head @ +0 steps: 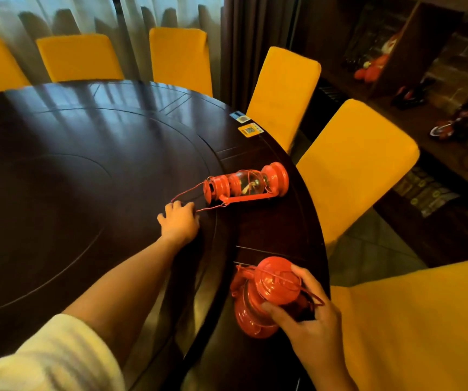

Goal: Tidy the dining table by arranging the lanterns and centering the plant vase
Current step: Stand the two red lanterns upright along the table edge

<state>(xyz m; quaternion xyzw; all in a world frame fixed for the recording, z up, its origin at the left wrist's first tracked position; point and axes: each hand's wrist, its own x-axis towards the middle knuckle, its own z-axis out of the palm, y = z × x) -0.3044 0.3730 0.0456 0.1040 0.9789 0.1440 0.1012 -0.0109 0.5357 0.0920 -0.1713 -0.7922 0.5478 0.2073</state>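
I see a dim, warm-toned room; daylight through the curtains (58,12) glares across the dark surface (86,131) below them, edges bend, shelves beside them blur.

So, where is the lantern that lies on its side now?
The fallen lantern lies near the table's right edge, just beyond the left hand.

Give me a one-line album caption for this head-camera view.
At a dark round table, the left hand reaches a toppled red lantern's wire handle; the right hand grips another lantern.
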